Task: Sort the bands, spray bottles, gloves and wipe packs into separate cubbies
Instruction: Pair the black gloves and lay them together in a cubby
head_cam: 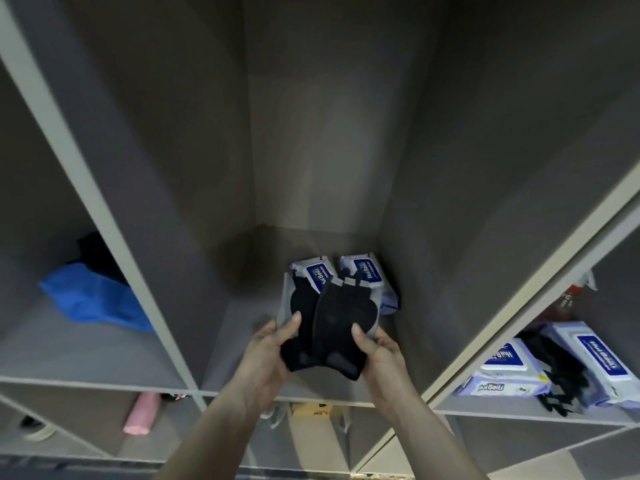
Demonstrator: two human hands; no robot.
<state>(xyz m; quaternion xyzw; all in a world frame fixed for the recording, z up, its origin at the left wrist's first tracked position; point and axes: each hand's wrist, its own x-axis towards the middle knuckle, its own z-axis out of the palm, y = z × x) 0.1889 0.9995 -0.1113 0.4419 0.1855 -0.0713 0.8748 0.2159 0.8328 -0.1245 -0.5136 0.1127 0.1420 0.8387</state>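
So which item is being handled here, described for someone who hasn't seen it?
Look at the tall middle cubby. In front of its two wipe packs, both hands grip a pair of gloves. They are black with grey edges, unlike the white, blue-labelled packs.

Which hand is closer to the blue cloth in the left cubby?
Left. The left hand grips the gloves on the side towards the blue cloth; the right hand grips their far side.

Open middle cubby [214, 306], bare floor along its left half. Two wipe packs [343, 271] blocking the back right corner. Both hands and a pair of gloves [329, 327] filling the front opening. Upright dividers [114, 237] walling either side.
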